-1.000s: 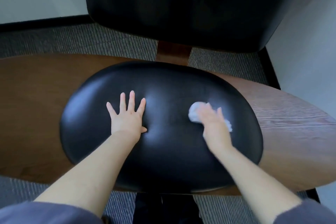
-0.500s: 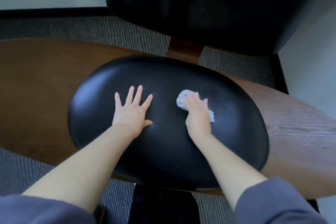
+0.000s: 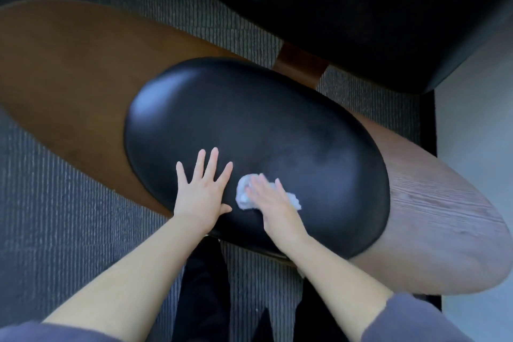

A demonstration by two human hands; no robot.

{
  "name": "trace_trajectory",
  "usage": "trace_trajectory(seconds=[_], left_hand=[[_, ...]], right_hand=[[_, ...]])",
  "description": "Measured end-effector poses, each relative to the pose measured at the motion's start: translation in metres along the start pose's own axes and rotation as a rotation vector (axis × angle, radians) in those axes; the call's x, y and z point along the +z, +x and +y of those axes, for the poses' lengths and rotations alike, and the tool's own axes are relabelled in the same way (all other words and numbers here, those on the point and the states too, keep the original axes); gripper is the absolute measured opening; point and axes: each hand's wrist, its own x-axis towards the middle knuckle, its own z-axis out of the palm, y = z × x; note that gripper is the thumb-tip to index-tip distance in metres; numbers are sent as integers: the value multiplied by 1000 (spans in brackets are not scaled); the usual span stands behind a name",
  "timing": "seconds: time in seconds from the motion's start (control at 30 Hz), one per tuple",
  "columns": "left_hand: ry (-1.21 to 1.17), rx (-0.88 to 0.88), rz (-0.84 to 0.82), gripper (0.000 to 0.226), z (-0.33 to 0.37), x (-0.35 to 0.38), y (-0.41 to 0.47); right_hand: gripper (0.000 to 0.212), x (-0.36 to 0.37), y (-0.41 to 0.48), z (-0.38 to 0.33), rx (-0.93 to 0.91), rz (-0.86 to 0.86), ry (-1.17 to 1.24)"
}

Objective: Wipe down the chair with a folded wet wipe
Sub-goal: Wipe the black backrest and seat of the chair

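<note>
Your left hand [image 3: 201, 194] is flat on the black seat pad [image 3: 263, 125] of the chair [image 3: 430, 216]. Palm down, fingers [image 3: 213, 159] straight and spread apart, thumb out to the right. It holds nothing, just presses on the pad near the front edge, left of centre.

Your right hand [image 3: 273, 207] is just beside it, on top of the wipe [image 3: 243, 194]. Its fingers [image 3: 256, 184] lie roughly straight and close together over the white wad, pressing it onto the pad rather than curling round it. That hand is blurred, so I can't tell where the thumb is.

The wipe is bunched up. It pokes out left of the fingertips and again at the right side of the hand. It's on the front half of the pad, near the middle, close to your left thumb but not touching it.

The pad sits on a brown wooden shell [image 3: 69, 69] that sticks out on both sides. The black backrest [image 3: 361, 14] is at top right. Striped grey carpet [image 3: 55, 216] is underneath, with a pale wall [image 3: 477, 161] at right. A grey sleeve [image 3: 402, 319] is pushed up your right forearm.
</note>
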Motion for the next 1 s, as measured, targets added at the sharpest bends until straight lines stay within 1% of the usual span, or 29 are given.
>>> trace_trajectory(seconds=[0.03,0.07,0.1,0.13,0.17,0.2,0.23,0.27,0.3,0.33,0.4,0.43,0.47,0.5,0.53,0.57,0.6,0.63,0.73,0.77,0.8,0.83,0.9,0.93,1.0], left_hand=[[-21,-19,-10,93,7,4,-7],[-45,-36,-22,93,14,7,-15],[-70,-50,-30,93,22,11,-23],[-98,-67,-32,93,32,16,-31],[-128,-92,-27,94,42,21,-37],[-153,-119,-19,95,52,24,-41],[-174,-142,-14,95,63,27,-44],[-192,-162,-8,94,71,29,-46],[-211,-178,2,91,77,31,-47],[-232,-184,8,88,81,32,-49],[-288,-163,19,83,82,35,-53],[-312,-150,25,82,82,37,-56],[-329,-141,30,82,82,41,-60],[-341,-138,33,82,82,45,-64],[-353,-141,40,82,83,50,-67],[-373,-149,54,83,85,55,-69],[-401,-163,72,82,88,58,-71],[-437,-182,84,81,91,58,-73],[-578,-235,48,75,105,53,-91],[-647,-259,23,73,111,50,-100],[-727,-287,14,70,118,47,-112],[-828,-316,17,66,125,47,-123],[-1133,-409,76,59,137,47,-146],[-1301,-455,101,57,143,47,-157],[-1584,-528,126,52,149,48,-173]], right_hand=[[80,4,-31,9,-150,-37,9],[84,0,-63,29,-251,-55,24],[88,-8,-87,57,-281,-41,13],[89,-17,-104,85,-210,3,-42],[89,-24,-108,114,-55,15,-62],[83,-34,-103,135,147,7,-63],[74,-36,-92,146,291,26,-31],[65,-36,-81,145,312,40,11],[60,-35,-76,133,229,57,33],[58,-26,-79,118,64,38,6],[56,-1,-108,96,-406,-22,1],[51,1,-120,93,-540,-58,13],[46,-3,-122,94,-596,-57,29],[48,-5,-115,101,-537,-34,40],[55,-11,-101,107,-362,-8,48],[60,-18,-84,110,-122,16,55],[65,-26,-69,107,66,-6,47],[67,-29,-62,98,115,-64,38],[66,-28,-80,68,-238,-191,91],[63,-32,-88,65,-251,-260,152],[55,-41,-93,62,-179,-313,241],[44,-50,-96,56,-59,-346,353],[27,-71,-103,35,163,-369,652],[24,-81,-109,23,229,-384,789],[21,-88,-118,-2,277,-455,962]])
